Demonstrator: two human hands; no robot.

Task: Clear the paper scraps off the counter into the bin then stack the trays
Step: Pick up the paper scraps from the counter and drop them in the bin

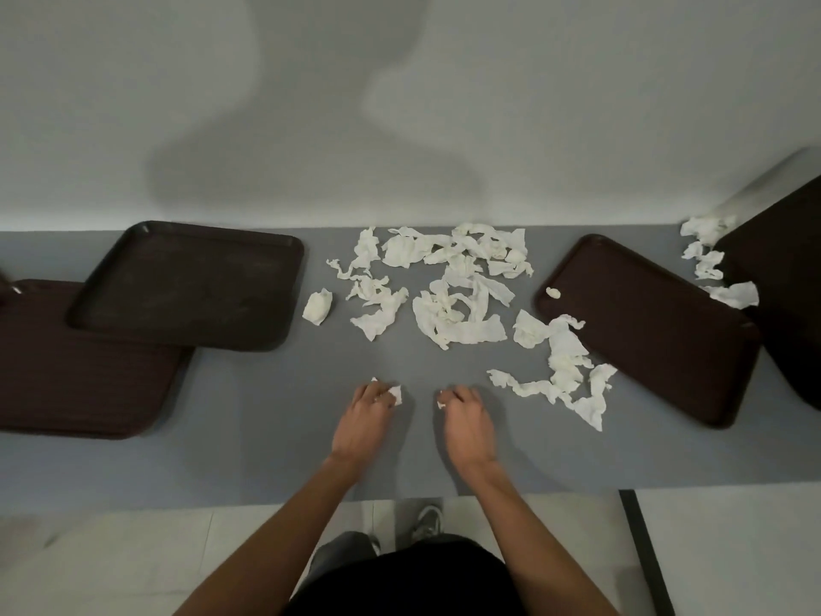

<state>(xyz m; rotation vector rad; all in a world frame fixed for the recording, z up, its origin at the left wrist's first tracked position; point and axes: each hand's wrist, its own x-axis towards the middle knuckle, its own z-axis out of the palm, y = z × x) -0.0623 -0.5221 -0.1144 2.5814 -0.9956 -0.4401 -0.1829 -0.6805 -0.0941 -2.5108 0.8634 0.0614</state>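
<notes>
Grey counter [266, 460], one, running left to right below a pale wall.

Trays, three counted, all dark brown with raised rims. Left tray [66, 384] lies flat. Second tray [186, 286] rests on top of it, overlapping its far right corner. Right tray [648, 331] lies apart, turned at an angle. Dark shape [786, 282] at the far right edge: tray or not, cannot tell.

Paper scraps, white, torn and crumpled, too many to count.
- Main heap [457, 300] mid-counter, between the trays.
- Long strip [564, 362] trailing against the right tray's near rim.
- Smaller cluster [706, 255] between the right tray and the dark shape.
- One wadded ball [317, 306] just beside the second tray.
- One crumb [553, 293] on the right tray.

Hands, two, knuckles up, low over the counter near its front edge. Left hand [368, 415] curled round a small scrap [395, 393]. Right hand [468, 415] curled, pinching a tiny bit [440, 404] at its fingertips.
</notes>
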